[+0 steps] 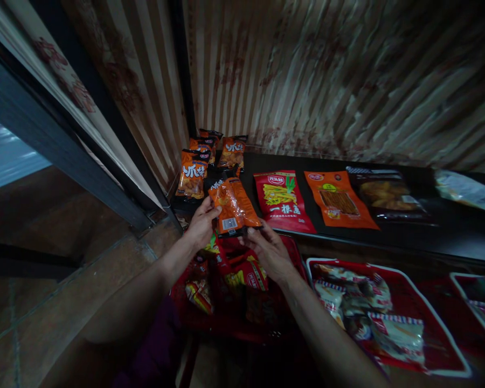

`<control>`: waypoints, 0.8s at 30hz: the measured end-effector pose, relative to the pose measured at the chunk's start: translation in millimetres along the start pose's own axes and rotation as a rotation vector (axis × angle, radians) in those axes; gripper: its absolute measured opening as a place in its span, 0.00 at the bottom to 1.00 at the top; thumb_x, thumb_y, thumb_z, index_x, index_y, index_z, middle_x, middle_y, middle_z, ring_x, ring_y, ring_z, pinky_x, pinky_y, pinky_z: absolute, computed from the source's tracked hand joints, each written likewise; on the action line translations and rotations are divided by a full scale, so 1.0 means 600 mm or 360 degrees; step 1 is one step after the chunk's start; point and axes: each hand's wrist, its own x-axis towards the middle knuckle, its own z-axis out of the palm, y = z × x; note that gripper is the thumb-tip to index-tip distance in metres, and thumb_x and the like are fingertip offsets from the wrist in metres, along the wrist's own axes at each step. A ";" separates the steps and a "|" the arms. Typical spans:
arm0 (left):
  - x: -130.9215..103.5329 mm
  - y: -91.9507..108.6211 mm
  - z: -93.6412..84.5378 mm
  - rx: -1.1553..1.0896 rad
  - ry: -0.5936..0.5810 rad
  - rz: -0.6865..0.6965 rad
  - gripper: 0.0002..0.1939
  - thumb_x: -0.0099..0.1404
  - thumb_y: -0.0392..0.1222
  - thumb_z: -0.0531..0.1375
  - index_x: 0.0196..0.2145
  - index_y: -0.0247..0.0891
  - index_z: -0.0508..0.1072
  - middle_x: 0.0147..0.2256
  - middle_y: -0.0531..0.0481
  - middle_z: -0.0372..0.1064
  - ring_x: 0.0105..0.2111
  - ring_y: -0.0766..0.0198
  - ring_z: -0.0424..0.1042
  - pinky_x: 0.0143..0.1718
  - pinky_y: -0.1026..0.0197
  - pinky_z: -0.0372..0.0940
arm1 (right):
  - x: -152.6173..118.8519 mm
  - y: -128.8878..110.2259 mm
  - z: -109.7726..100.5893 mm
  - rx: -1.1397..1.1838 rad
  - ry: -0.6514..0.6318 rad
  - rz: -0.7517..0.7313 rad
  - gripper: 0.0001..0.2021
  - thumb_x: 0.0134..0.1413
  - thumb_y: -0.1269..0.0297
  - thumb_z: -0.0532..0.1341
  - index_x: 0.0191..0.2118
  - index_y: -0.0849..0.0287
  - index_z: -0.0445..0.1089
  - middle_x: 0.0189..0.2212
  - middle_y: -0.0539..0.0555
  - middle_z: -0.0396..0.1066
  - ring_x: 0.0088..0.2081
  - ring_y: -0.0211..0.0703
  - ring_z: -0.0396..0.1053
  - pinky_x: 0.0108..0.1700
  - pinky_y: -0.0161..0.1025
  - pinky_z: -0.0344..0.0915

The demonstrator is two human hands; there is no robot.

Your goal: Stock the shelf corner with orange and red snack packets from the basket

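Note:
Between my two hands is an orange snack bag (238, 202), its back with seam and barcode facing up. My left hand (202, 223) pinches its left edge, thumb on top. At its lower right corner, my right hand (269, 248) grips the bag with the fingers partly under it. Just behind it, several like orange snack bags (193, 175) stand at the left end of the black shelf (412, 231). Below my hands a red basket (293, 253) holds red and yellow snack bags (253, 275), partly covered by my arms.
Along the shelf lie a red snack bag (283, 199), an orange bag of sticks (339, 199), a dark clear-front bag (388, 194) and a pale bag (464, 188). A white-rimmed red basket (436, 312) holds pale packets. Metal posts (105, 129) rise at left, before a striped curtain (307, 70).

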 end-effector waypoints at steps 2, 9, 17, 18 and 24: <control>-0.001 0.000 -0.003 -0.0014 -0.0029 -0.0034 0.22 0.50 0.37 0.67 0.44 0.40 0.71 0.42 0.51 0.72 0.39 0.61 0.71 0.45 0.56 0.66 | 0.000 -0.002 -0.005 0.0010 0.0007 -0.0014 0.14 0.45 0.58 0.69 0.40 0.51 0.74 0.35 0.47 0.76 0.32 0.35 0.71 0.38 0.35 0.71; -0.007 -0.002 0.004 -0.0053 -0.0105 -0.0050 0.22 0.50 0.35 0.66 0.44 0.39 0.70 0.40 0.51 0.73 0.37 0.63 0.72 0.43 0.59 0.65 | 0.008 -0.002 -0.012 -0.0038 0.0096 0.0009 0.18 0.38 0.57 0.72 0.39 0.51 0.77 0.39 0.48 0.77 0.36 0.39 0.72 0.37 0.36 0.71; 0.013 0.028 -0.013 -0.0205 -0.0005 0.0047 0.12 0.48 0.36 0.63 0.33 0.39 0.71 0.29 0.57 0.72 0.27 0.70 0.69 0.29 0.66 0.62 | 0.007 -0.008 -0.018 -0.0137 0.0169 0.0039 0.20 0.33 0.56 0.74 0.38 0.49 0.78 0.38 0.47 0.78 0.37 0.41 0.73 0.39 0.37 0.71; 0.016 0.034 -0.016 -0.0223 0.0021 0.0078 0.11 0.49 0.39 0.64 0.33 0.39 0.71 0.28 0.57 0.72 0.26 0.70 0.69 0.29 0.66 0.63 | 0.006 -0.011 -0.023 -0.0171 0.0133 0.0051 0.20 0.33 0.56 0.74 0.39 0.50 0.78 0.38 0.48 0.78 0.38 0.42 0.74 0.39 0.37 0.71; 0.019 0.065 -0.030 0.0035 -0.0013 0.0195 0.21 0.48 0.54 0.69 0.34 0.36 0.75 0.29 0.52 0.73 0.27 0.68 0.70 0.31 0.64 0.65 | -0.002 -0.028 -0.067 -0.0435 0.0005 0.0007 0.20 0.36 0.55 0.73 0.40 0.51 0.78 0.41 0.50 0.78 0.41 0.46 0.74 0.47 0.42 0.69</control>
